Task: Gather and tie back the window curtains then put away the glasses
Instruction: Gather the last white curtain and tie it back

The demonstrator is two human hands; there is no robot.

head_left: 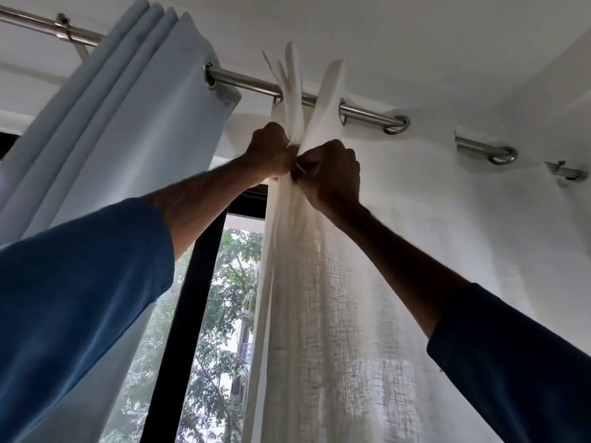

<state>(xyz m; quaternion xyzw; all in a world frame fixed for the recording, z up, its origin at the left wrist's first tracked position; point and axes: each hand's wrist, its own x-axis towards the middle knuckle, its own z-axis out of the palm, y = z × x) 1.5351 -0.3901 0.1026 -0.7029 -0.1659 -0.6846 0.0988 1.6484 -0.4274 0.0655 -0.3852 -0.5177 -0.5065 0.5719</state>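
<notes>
Both arms in blue sleeves reach up and inward, forearms bare, meeting just under the curtain rod. The left hand and the right hand are curled into fists, knuckles almost touching, each gripping the gathered top folds of the white sheer curtain, which bunches between them and fans out above the rod. Beyond, the pale blue curtain hangs pleated at the left, with the dark window frame and green trees showing between the two curtains.
</notes>
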